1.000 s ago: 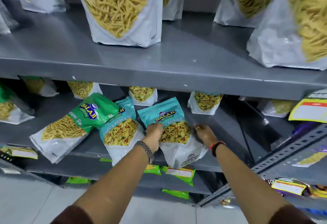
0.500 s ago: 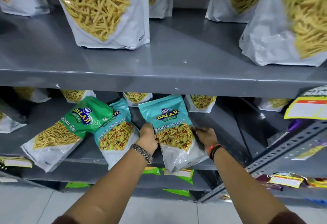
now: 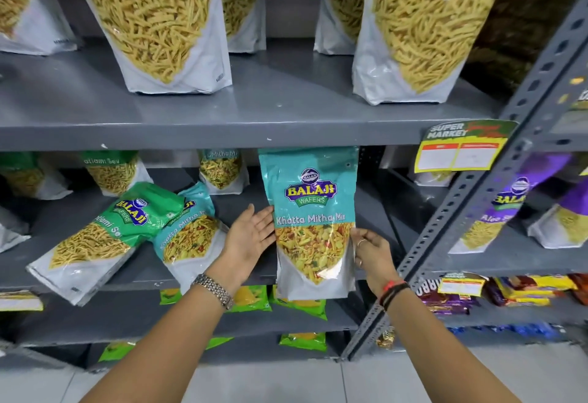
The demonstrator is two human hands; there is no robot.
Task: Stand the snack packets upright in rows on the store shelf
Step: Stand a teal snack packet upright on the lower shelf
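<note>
**Teal Khatta Mitha packet upright between both your hands**

So you've got the teal Khatta Mitha Mix packet (image 3: 313,224) standing upright in the centre of the frame, at the front edge of the middle shelf (image 3: 375,211), its top nearly touching the underside of the upper shelf (image 3: 254,109). Your left hand (image 3: 249,237) is flat and open, fingers spread, palm pressed against the packet's left edge. Your right hand (image 3: 370,251) is on the right edge, fingers loosely curled with the fingertips pinching the packet's side.

Left of centre, two more packets are lying tilted on the same shelf: a green Ratlami Sev packet (image 3: 101,237) leaning over toward the lower left, and a second teal packet (image 3: 187,237) tucked partly under it, just beside your left wrist. Both hang a bit over the shelf's front edge.

Further back on that shelf smaller packets stand upright. The upper shelf carries big sev packets (image 3: 159,27), all upright. A yellow price tag (image 3: 461,151) hangs at the right.
</note>
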